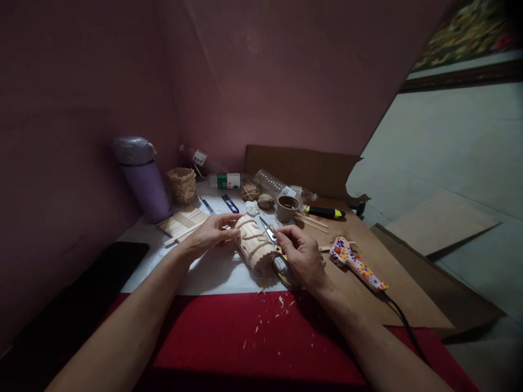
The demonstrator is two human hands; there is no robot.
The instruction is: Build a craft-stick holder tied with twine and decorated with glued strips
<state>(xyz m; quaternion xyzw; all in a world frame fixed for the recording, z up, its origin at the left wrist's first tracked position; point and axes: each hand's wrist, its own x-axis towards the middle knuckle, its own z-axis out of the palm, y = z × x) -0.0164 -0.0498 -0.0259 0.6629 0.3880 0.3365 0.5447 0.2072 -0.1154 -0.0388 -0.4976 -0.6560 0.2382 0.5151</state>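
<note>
A small cylinder of wooden craft sticks (255, 243), wrapped with twine, lies on its side on the white sheet (212, 272). My left hand (212, 233) rests on its far end, fingers pinching the twine. My right hand (301, 255) is closed around scissors (269, 232), whose blades point at the twine on the cylinder.
A colourful glue gun (356, 263) with black cord lies on brown cardboard (388, 283) to the right. Behind are a purple flask (144, 177), a woven basket (182, 185), twine balls (250, 191), plastic bottles (281, 187), a paper cup (287, 208), a yellow-black cutter (324, 212), loose craft sticks (183, 222). Wood chips dot the red cloth (253, 337).
</note>
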